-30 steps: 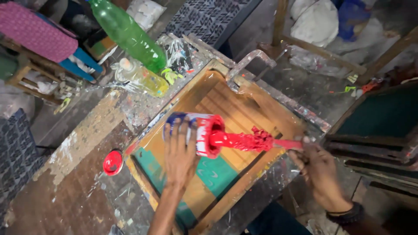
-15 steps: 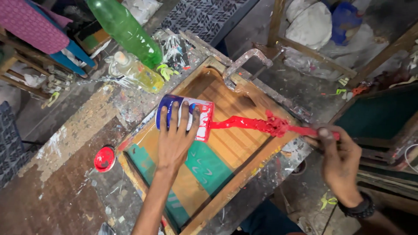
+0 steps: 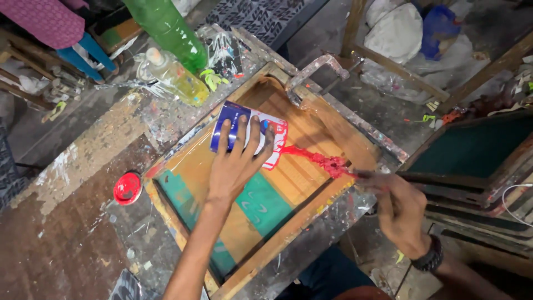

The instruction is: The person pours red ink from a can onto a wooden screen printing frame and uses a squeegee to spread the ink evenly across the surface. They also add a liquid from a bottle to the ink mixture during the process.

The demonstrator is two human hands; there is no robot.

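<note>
Pulled back toward the frame's right rail now, the red paint (image 3: 322,160) strings from the tilted can (image 3: 250,135) inside the wooden screen frame (image 3: 288,236). Left of the frame, a red lid (image 3: 127,188) sits on the worktop (image 3: 61,239). Left hand (image 3: 236,166) lies splayed, fingers (image 3: 240,130) wide across the can. Right hand (image 3: 402,214) is closed around a dark stick (image 3: 369,174) at the frame's right edge.

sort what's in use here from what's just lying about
In use: left hand on tipped paint can; right hand with red-coated stick; wooden screen frame.
Lying about: red lid, green bottle, yellow bottle, clamp.
</note>
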